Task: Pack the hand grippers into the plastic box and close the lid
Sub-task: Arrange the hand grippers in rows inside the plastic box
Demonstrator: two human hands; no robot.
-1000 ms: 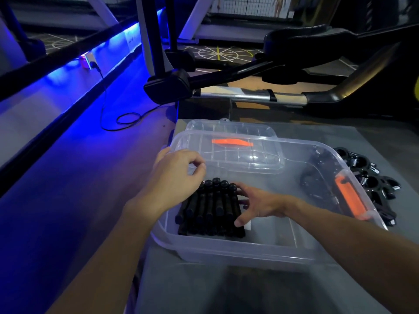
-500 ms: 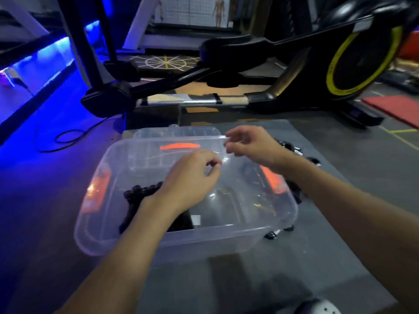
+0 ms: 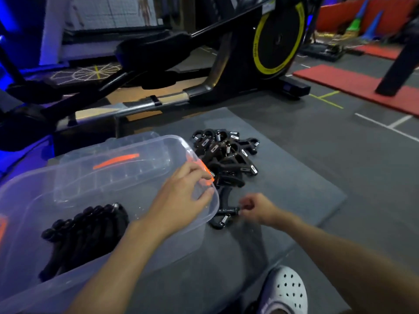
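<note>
Pinching the tip of one hand gripper (image 3: 223, 214) between the fingertips of my right hand (image 3: 256, 208), I have it where it lies on the grey mat (image 3: 306, 177), just beside the right end of the plastic box (image 3: 181, 245). My left hand (image 3: 181, 196) is bent over the box's right rim next to the orange clasp, fingers over the edge and thumb on the near side, which should steady the box.

A fingertip pinch on one handle end looks weak to me: the tool will likely swing on its spring. I would do better to slide my fingers further along and close round both handles before lifting. Then I should carry it over the rim, not drag it against the wall, and lay it flat against the row of grippers (image 3: 86, 232) lying side by side at the left of the box floor, handles running the same way, so the space fills evenly.

The pile (image 3: 226, 155) on the mat beyond my left hand looks tangled, so I judge it best to take one at a time. I would also mind the lid (image 3: 147, 137), which stands just behind the box, and leave it where it is until the pile is gone.
</note>
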